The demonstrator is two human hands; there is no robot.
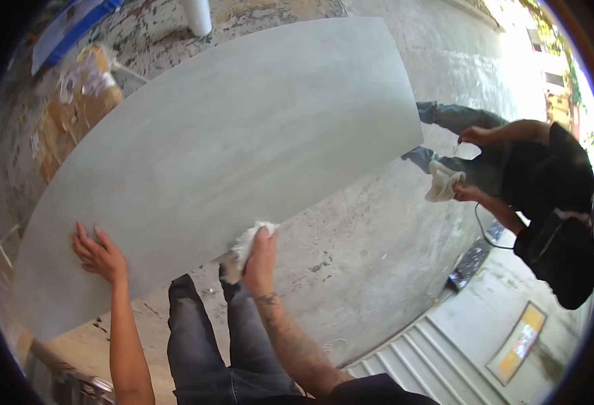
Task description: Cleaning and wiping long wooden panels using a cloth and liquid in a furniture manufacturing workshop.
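A large flat grey panel (243,128) with a smooth, faintly streaked surface stretches across the middle of the head view. My left hand (100,253) lies on its lower left part, fingers spread and nothing in them. At the panel's near edge, my right hand (260,260) grips a crumpled white cloth (246,241). That cloth touches the edge and partly hangs over it. What supports the panel underneath is hidden.
Beyond the panel's right end stands another person (540,169) in dark clothes, holding a pale cloth (443,181). A cardboard box (77,108), a blue object (74,30) and a white cylinder (196,17) are at the far left. Pale ribbed metal (425,358) lies lower right.
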